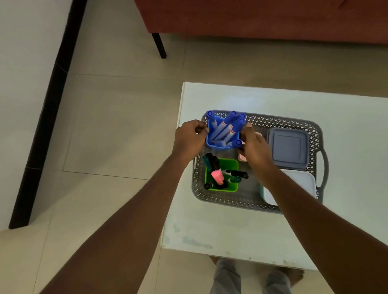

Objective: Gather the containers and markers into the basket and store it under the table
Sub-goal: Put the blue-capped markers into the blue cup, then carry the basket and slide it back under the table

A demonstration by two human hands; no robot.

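A grey perforated basket (289, 121) sits on the white table (358, 152). Over its far left corner I hold a blue container (214, 142) full of blue markers (226, 127). My left hand (188, 140) grips its left side and my right hand (254, 148) grips its right side. Inside the basket stands a green container (231, 166) with black, teal and pink markers (216, 175). A grey lidded box (288, 147) and a white lidded box (305, 181) lie at the right. A pink thing peeks out under my right hand.
A red sofa (256, 2) with a black leg (159, 45) stands beyond the table. Tiled floor (114, 131) lies to the left, bounded by a wall with a black skirting (47, 120). My legs show below the table's near edge.
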